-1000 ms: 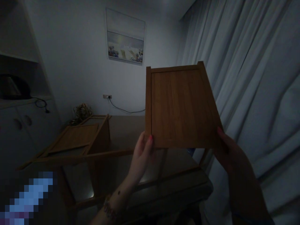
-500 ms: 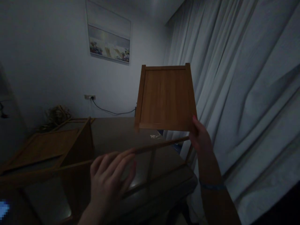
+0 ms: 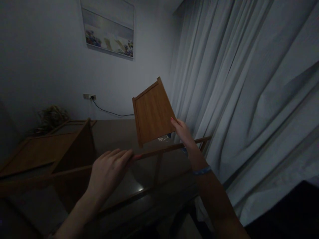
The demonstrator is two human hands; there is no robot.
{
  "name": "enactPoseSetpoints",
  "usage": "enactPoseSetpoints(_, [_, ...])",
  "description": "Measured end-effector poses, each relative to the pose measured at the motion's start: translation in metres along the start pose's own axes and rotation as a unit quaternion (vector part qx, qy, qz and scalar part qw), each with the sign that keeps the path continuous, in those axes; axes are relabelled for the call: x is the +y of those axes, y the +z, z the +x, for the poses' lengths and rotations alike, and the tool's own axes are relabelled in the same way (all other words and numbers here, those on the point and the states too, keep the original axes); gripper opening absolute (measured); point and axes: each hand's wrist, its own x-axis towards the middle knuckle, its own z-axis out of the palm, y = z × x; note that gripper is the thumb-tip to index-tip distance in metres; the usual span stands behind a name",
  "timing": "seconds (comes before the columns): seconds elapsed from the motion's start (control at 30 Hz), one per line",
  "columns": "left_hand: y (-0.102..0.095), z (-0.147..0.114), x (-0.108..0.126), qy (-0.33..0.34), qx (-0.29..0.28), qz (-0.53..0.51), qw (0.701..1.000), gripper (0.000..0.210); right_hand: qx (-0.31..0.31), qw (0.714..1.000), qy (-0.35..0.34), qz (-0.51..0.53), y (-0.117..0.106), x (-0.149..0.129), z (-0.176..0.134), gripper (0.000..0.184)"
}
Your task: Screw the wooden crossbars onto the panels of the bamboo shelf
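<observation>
Person's left hand [image 3: 109, 169]: clamped over a long, narrow brown wooden rail [image 3: 169, 148]. Right hand [image 3: 183, 131]: clamped on the lower right edge of a flat, four-sided brown wooden panel [image 3: 154, 114], held tilted above the smooth grey counter [image 3: 113, 134]. Beyond: pale grey fabric curtain [image 3: 219, 83], right; framed rectangular landscape picture [image 3: 109, 33], on the white wall [image 3: 154, 49].

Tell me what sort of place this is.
Probably a room in a home: a framed picture hangs on the wall above a power socket, and pale curtains drape the right side.
</observation>
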Motion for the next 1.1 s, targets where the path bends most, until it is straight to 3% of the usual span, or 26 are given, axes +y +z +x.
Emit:
enactPoseSetpoints(0.27, [-0.002,-0.002,-0.001,0.007,-0.022,0.025,0.999,0.037,-0.104,0.988,-0.004,-0.112,0.026,-0.023,0.012,0.042])
enactPoseSetpoints(0.53, [0.001,-0.006,-0.002,0.007,-0.005,0.034,0.999,0.028,-0.199,0.957,0.000,-0.209,0.057,-0.029,0.021,0.043])
enactPoseSetpoints(1.1, [0.001,-0.006,0.001,-0.002,-0.001,0.054,0.999,0.025,-0.273,0.907,-0.026,-0.321,0.046,-0.034,-0.006,0.047])
